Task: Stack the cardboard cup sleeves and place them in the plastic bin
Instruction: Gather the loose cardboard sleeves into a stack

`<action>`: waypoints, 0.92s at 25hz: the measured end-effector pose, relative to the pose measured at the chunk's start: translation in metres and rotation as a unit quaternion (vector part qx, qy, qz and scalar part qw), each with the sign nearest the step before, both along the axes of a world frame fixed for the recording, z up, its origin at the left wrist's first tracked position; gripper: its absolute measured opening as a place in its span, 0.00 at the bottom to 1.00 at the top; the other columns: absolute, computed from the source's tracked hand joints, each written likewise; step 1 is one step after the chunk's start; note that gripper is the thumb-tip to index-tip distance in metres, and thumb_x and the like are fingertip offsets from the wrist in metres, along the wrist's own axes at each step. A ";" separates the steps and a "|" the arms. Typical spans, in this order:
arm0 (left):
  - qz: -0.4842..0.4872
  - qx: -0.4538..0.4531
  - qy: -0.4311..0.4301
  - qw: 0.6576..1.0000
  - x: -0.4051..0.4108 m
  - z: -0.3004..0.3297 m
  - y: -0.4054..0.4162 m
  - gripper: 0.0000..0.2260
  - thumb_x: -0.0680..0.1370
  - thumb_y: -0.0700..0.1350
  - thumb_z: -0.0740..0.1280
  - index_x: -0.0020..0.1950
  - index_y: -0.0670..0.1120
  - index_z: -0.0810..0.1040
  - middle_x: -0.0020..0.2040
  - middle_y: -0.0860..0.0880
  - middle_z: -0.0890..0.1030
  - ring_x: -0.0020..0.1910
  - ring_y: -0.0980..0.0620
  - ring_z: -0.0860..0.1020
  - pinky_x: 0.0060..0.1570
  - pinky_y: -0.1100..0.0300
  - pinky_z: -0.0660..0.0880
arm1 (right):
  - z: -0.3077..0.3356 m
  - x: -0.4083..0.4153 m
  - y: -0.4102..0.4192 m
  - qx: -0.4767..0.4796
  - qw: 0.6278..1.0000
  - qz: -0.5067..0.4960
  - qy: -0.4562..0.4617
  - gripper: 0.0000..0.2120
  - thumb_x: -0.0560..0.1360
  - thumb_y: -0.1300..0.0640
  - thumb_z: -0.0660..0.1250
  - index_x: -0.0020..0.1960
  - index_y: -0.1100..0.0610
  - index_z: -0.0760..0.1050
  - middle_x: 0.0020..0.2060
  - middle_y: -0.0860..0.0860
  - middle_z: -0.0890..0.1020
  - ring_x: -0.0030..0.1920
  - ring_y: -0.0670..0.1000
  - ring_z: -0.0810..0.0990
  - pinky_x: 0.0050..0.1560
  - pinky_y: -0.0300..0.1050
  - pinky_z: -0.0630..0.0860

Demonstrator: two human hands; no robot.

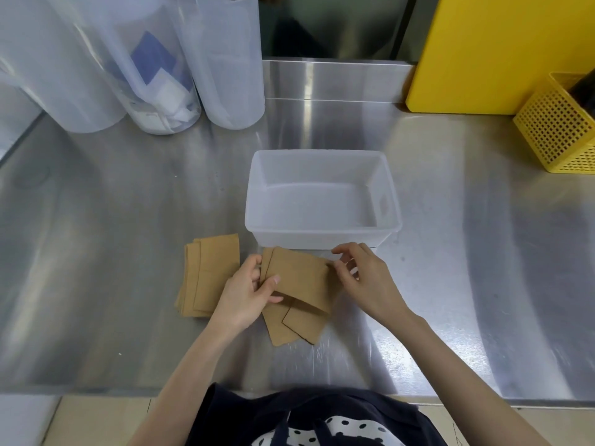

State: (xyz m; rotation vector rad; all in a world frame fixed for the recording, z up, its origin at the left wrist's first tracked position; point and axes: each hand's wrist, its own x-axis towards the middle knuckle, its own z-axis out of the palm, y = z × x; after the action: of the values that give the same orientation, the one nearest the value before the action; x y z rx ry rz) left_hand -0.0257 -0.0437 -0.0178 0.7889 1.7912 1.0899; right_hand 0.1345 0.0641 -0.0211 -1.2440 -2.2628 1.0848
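Note:
A flat brown cardboard cup sleeve [299, 278] is held just in front of the translucent plastic bin [391, 194], which has nothing in it. My left hand [248, 294] pinches the sleeve's left end with thumb on top. My right hand [363, 278] holds its right end with the fingertips. Under it, more sleeves [297, 325] lie overlapped on the steel counter. A small stack of sleeves [209, 278] lies to the left, partly under my left wrist.
Tall translucent containers [161, 66] stand at the back left, one holding paper packets. A yellow board [502, 53] leans at the back right, with a yellow perforated basket [557, 130] beside it. The steel counter's [483, 284] front edge runs just before my torso.

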 end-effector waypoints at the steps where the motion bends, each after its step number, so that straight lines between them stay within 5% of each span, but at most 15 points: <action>1: 0.010 0.002 0.007 1.000 -0.004 0.001 -0.002 0.08 0.76 0.38 0.60 0.54 0.45 0.67 0.43 0.55 0.78 0.42 0.59 0.79 0.41 0.67 0.79 | -0.004 0.002 0.003 -0.010 1.000 -0.015 -0.010 0.10 0.76 0.59 0.59 0.56 0.57 0.73 0.47 0.53 0.76 0.44 0.51 0.76 0.42 0.33 0.69; 4: 0.041 0.006 0.020 0.999 -0.012 0.003 -0.005 0.09 0.76 0.38 0.60 0.57 0.43 0.67 0.44 0.55 0.78 0.42 0.59 0.78 0.39 0.69 0.79 | -0.017 0.006 0.006 -0.053 0.996 -0.025 -0.073 0.13 0.75 0.57 0.61 0.58 0.59 0.71 0.49 0.54 0.74 0.49 0.55 0.77 0.46 0.37 0.68; 8: 0.068 0.005 0.028 0.997 -0.018 0.005 -0.010 0.12 0.76 0.38 0.60 0.60 0.40 0.67 0.43 0.54 0.78 0.44 0.57 0.78 0.37 0.70 0.79 | -0.030 -0.007 -0.002 -0.053 0.973 0.025 -0.223 0.30 0.67 0.45 0.70 0.63 0.55 0.65 0.58 0.56 0.68 0.61 0.57 0.68 0.61 0.50 0.67; 15: 0.079 0.001 0.012 0.997 -0.020 0.005 -0.011 0.14 0.76 0.37 0.59 0.62 0.38 0.65 0.51 0.46 0.78 0.45 0.57 0.77 0.36 0.70 0.79 | -0.032 -0.020 -0.007 -0.048 0.965 0.008 -0.257 0.30 0.65 0.48 0.73 0.59 0.59 0.63 0.59 0.58 0.67 0.61 0.59 0.64 0.60 0.50 0.65; 18: 0.081 0.006 0.005 0.997 -0.020 0.007 -0.009 0.14 0.77 0.37 0.59 0.62 0.39 0.66 0.49 0.48 0.78 0.45 0.56 0.77 0.35 0.71 0.78 | -0.032 -0.017 -0.007 -0.064 0.973 -0.011 -0.221 0.28 0.65 0.52 0.73 0.57 0.58 0.63 0.54 0.55 0.72 0.57 0.58 0.66 0.55 0.49 0.65; 23: 0.084 0.012 0.005 0.996 -0.016 0.007 -0.010 0.13 0.77 0.38 0.59 0.61 0.39 0.66 0.51 0.47 0.78 0.46 0.57 0.77 0.37 0.70 0.79 | -0.017 0.005 -0.002 -0.195 0.978 -0.069 0.005 0.14 0.70 0.64 0.66 0.54 0.55 0.70 0.39 0.51 0.73 0.43 0.54 0.72 0.36 0.37 0.70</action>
State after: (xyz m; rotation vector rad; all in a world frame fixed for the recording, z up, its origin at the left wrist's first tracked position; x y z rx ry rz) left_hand -0.0418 -0.0537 -0.0113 0.6664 1.8827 1.2205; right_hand 0.1390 0.0616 -0.0376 -1.5115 -1.9780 1.5253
